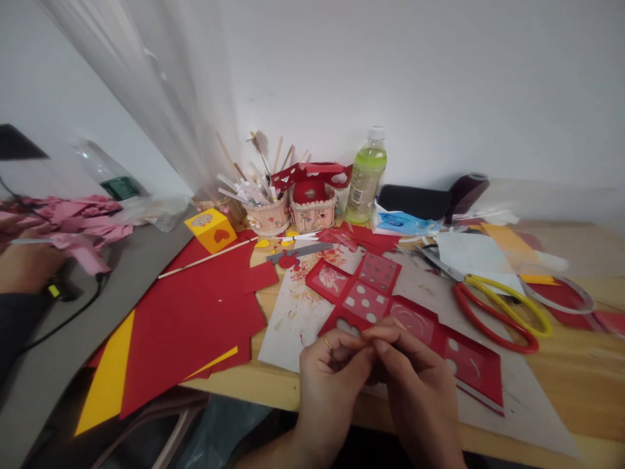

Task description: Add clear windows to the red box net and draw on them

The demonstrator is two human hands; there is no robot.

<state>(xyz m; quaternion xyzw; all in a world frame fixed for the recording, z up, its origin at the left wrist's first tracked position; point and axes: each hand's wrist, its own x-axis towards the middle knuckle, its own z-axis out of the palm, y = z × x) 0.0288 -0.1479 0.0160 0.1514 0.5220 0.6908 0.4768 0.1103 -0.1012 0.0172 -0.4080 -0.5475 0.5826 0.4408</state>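
Observation:
My left hand (336,365) and my right hand (415,371) meet at the front edge of the table, thumbs and fingertips pinched together. Whatever is between the fingertips is too small or hidden to make out. Just behind them lies a red paper box net (379,270), unfolded flat in a cross shape, its edges turned up and its panels cut with dots, hearts and other patterns. Both hands cover part of the net. Underneath it is a pale paper sheet (283,335), sprinkled with small red and yellow scraps.
Red sheets (195,319) with yellow strips lie left, near a yellow cube (212,231). Large red-and-yellow scissors (495,312) rest right. Decorated pots (267,218) of sticks and a green drink bottle (367,176) stand behind. A co-worker's hand (29,260) holds a pink glue gun (83,251) at far left.

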